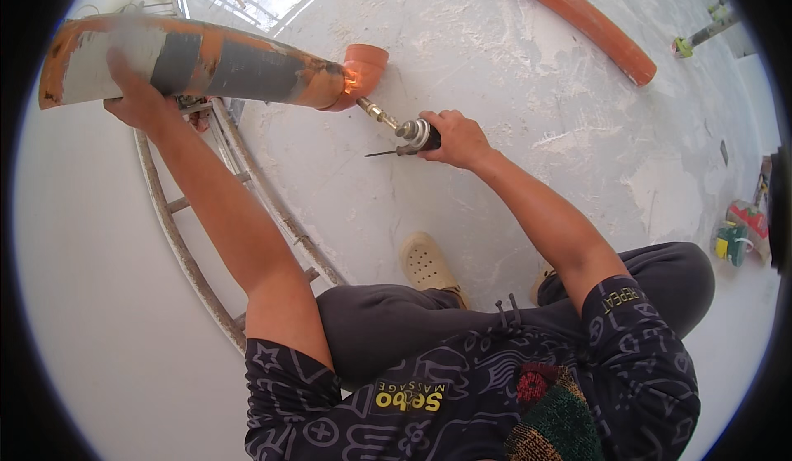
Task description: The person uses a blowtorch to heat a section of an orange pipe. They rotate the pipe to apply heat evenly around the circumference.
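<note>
My left hand (142, 96) is closed around a wide orange plastic pipe (247, 69), gripping it near its left end. Grey and whitish patches of worn coating cover the pipe. An orange elbow fitting (367, 63) sits at the pipe's right end. Closed round a gas blowtorch (417, 133), my right hand (458, 139) points its brass nozzle (371, 108) up and left. An orange glow like flame shows where the pipe meets the elbow, just off the nozzle. A thin dark rod (381, 155), perhaps a screwdriver, sticks out to the left beside the torch; its far end is hidden by my hand.
A worn ladder (256, 184) stretches along the left, below the pipe. Another curved orange pipe (582, 15) lies on the pale, scuffed floor (511, 73) at the far right. Red and green packages (734, 238) are at the right edge. My beige clog (426, 264) is on the floor beneath me.
</note>
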`<action>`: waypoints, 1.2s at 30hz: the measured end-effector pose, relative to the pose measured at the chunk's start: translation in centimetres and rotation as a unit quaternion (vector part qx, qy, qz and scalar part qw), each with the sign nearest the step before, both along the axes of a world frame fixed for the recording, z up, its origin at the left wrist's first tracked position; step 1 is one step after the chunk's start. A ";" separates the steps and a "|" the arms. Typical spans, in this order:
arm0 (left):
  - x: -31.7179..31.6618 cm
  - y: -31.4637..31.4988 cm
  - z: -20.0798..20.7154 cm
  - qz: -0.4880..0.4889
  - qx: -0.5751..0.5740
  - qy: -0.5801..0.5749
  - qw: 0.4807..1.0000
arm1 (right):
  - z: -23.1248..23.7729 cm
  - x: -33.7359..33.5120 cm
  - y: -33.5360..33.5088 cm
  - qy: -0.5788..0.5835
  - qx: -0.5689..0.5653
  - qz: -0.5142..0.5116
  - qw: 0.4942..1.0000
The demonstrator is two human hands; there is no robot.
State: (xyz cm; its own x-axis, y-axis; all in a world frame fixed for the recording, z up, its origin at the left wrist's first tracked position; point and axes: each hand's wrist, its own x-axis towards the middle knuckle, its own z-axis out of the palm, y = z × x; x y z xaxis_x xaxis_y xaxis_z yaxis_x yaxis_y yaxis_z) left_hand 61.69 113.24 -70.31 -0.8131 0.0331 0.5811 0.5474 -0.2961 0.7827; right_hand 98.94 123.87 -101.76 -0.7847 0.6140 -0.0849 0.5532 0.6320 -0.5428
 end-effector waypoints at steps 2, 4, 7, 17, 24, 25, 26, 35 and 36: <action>0.3 -0.2 -0.1 -0.005 0.000 0.015 1.000 | 0.1 0.1 0.3 0.001 0.002 0.002 1.000; 0.6 -0.3 -0.1 -0.006 -0.013 0.031 0.999 | 0.2 0.1 0.6 -0.004 0.003 0.002 1.000; 1.0 -0.4 -0.1 -0.024 -0.010 0.045 0.999 | 0.4 0.0 0.8 -0.005 -0.003 -0.004 1.000; 2.5 0.1 -0.6 0.018 -0.047 0.074 0.996 | 0.2 -2.3 1.8 0.000 0.008 0.000 1.000; 3.6 -0.3 -0.9 0.002 -0.046 0.054 0.997 | -0.2 -3.9 2.4 0.003 0.012 0.010 1.000; 3.5 -0.3 -0.9 -0.002 -0.039 0.054 0.998 | -0.1 -4.0 2.5 -0.001 0.014 0.012 1.000; 3.4 -0.3 -1.0 -0.007 -0.032 0.054 0.998 | -0.1 -4.1 2.5 -0.001 0.011 0.012 1.000; 1.8 -0.6 -1.1 0.033 -0.034 0.102 0.994 | 0.0 -5.1 2.9 -0.009 0.017 0.017 1.000; 1.7 -0.6 -1.2 0.037 -0.038 0.101 0.994 | 0.0 -5.2 3.0 -0.009 0.018 0.015 1.000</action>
